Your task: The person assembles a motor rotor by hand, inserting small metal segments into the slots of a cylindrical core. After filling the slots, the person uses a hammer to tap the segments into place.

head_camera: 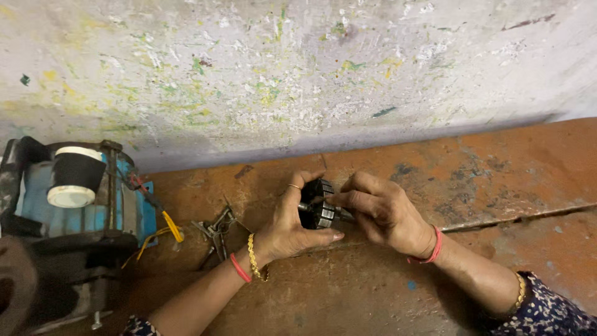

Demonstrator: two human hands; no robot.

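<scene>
My left hand [287, 223] cups a small dark round metal part [318, 206] with ribbed silver sections, thumb under it and fingers over the top. My right hand [382, 211] meets it from the right, fingertips pinching the part's right side where a short shaft sticks out. Both hands hover just above a rusty brown metal surface [485, 174]. A ring sits on one left finger, and both wrists carry red and gold bangles.
A blue and black motor unit [74, 211] with a black and white cylinder on top stands at the left, yellow wires [169, 228] trailing from it. A dark pair of pliers [216, 233] lies beside my left wrist. A paint-spattered wall [298, 74] rises behind.
</scene>
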